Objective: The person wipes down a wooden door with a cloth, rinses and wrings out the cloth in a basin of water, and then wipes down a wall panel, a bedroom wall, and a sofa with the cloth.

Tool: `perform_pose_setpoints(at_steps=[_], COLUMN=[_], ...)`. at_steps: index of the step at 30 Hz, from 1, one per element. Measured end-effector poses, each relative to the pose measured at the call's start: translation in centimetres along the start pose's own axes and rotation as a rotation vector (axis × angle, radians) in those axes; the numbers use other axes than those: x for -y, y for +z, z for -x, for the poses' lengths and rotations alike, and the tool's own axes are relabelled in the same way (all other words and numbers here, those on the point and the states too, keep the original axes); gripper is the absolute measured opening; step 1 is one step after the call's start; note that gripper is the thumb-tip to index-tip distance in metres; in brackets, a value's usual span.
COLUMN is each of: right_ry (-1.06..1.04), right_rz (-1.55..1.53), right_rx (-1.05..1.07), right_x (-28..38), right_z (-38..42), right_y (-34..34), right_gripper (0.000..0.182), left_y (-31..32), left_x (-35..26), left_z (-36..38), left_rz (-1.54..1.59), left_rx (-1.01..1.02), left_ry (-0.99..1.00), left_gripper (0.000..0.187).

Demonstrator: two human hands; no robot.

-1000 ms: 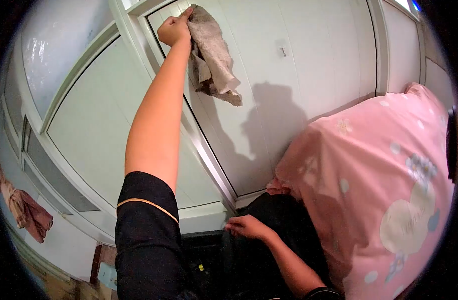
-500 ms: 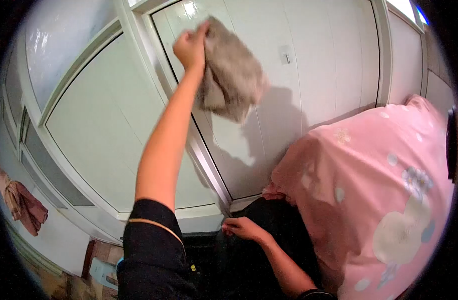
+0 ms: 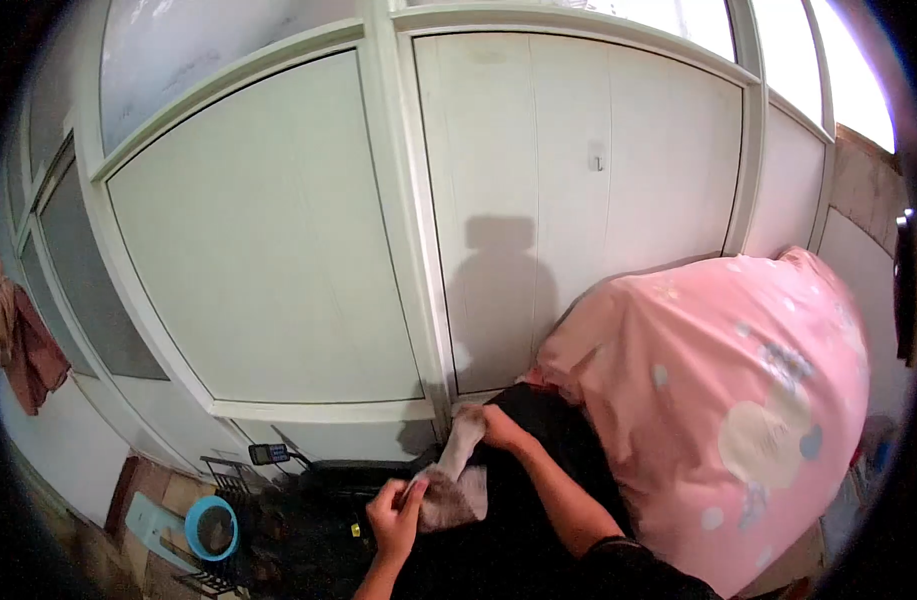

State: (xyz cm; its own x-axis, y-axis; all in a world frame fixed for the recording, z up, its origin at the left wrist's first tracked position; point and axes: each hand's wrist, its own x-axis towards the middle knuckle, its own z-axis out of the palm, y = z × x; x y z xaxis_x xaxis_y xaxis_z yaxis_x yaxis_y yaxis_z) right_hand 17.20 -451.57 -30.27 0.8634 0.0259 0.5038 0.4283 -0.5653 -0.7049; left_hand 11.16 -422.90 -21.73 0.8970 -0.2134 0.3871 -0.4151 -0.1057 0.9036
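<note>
A grey-brown cloth [image 3: 453,500] hangs bunched between my two hands, low in the head view. My left hand [image 3: 391,520] has its fingers closed on the cloth's left edge. Up and to the right, my right hand [image 3: 500,428] grips the narrow, gathered end. Beneath the cloth lies a black surface [image 3: 538,480], which my arms partly hide. Close to my right arm is a pink cover [image 3: 638,380] with pale flower and round prints, draped over something bulky.
White panels [image 3: 278,250] in a pale frame stand ahead, one bearing a small hook [image 3: 597,162]. At lower left are a blue bucket [image 3: 230,512], a pale blue stool [image 3: 150,520] and a black device with buttons [image 3: 269,454]. Brownish cloths [image 3: 33,350] hang at far left.
My left hand has come down from high against the panel with the cloth. My right hand, earlier apart from it, now grips it too. The view has levelled out.
</note>
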Motion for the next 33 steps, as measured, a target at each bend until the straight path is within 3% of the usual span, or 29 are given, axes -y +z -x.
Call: perform_pose_setpoints(at_steps=[2,4,7,9,10,12,14,15,16,18,20,22,24,25,27,29,31,32,33], right_ry=[0.321,0.279,0.128,0.124,0.184,0.249,0.372,0.489,0.594,0.38,0.234,0.206,0.225,0.312,0.443,0.519,0.308,0.337,0.554], right_rz=[-0.095,0.011,0.13,0.238,0.35,0.454,0.048,-0.028,-0.029,-0.214,-0.4,-0.369,-0.135,-0.149,-0.133,-0.106,0.001,0.014,-0.083], right_rx=[0.085,0.095,-0.003,-0.036,0.003,0.024,0.248,0.506,0.74,1.117,1.252,1.15,1.03,0.95,0.729,0.577,0.052,0.024,-0.033], right_x=[2.9,3.4,2.5,3.9,5.1,7.7,9.7,11.2,18.5,22.9,25.2,27.7,29.8,29.4,30.8,33.1,33.1,35.6,39.4], right_z=[-0.7,-0.9,-1.3,0.1,0.5,1.5,3.8,4.7,5.6,8.7,13.4,18.8,23.8,27.0,32.8,39.0,44.7,45.3,45.4], right_y=[-0.7,-0.8,0.0,0.8,1.1,3.3,7.6,10.0,10.1,14.5,19.6,22.0,23.9,25.4,27.0,27.8,29.5,29.3,27.5], right_gripper=[0.022,0.028,0.03,0.032,0.039,0.047,0.053,0.067,0.079,0.087,0.087,0.086,0.074,0.063,0.042,0.033,0.043,0.043,0.036], left_y=[-3.1,-5.6,-9.3,-11.2,-12.0,-13.1,-14.8,-15.4,-16.2,-17.9,-19.8,-22.0,-23.3,-24.5,-25.4,-25.7,-24.9,-24.9,-24.1], left_x=[1.9,3.5,6.7,6.8,6.1,13.0,12.1,11.4,10.9,10.1,10.0,9.7,8.7,7.4,10.6,11.2,9.6,8.4,7.4], left_z=[5.0,10.0,17.7,22.2,23.7,28.4,30.3,30.7,31.1,31.4,31.8,32.4,32.6,32.3,33.4,34.3,35.7,35.7,36.2], left_rz=[-0.082,-0.079,-0.006,-0.003,-0.209,0.093,0.065,0.02,-0.011,-0.064,-0.095,-0.127,-0.154,-0.122,-0.104,-0.099,-0.079,-0.062,-0.054], left_rx=[-0.022,-0.06,-0.049,-0.035,0.012,-0.021,-0.001,0.012,0.028,0.077,0.142,0.219,0.325,0.483,0.606,0.773,0.858,0.931,0.996], left_ry=[-0.129,-0.326,-0.215,-0.384,-0.459,-0.48,-0.513,-0.518,-0.52,-0.496,-0.473,-0.466,-0.429,-0.355,-0.115,-0.103,-0.06,-0.167,-0.261], left_gripper=[0.033,0.031,0.034,0.032,0.041,0.042,0.04,0.039,0.039,0.037,0.036,0.034,0.033,0.031,0.023,0.024,0.025,0.025,0.025])
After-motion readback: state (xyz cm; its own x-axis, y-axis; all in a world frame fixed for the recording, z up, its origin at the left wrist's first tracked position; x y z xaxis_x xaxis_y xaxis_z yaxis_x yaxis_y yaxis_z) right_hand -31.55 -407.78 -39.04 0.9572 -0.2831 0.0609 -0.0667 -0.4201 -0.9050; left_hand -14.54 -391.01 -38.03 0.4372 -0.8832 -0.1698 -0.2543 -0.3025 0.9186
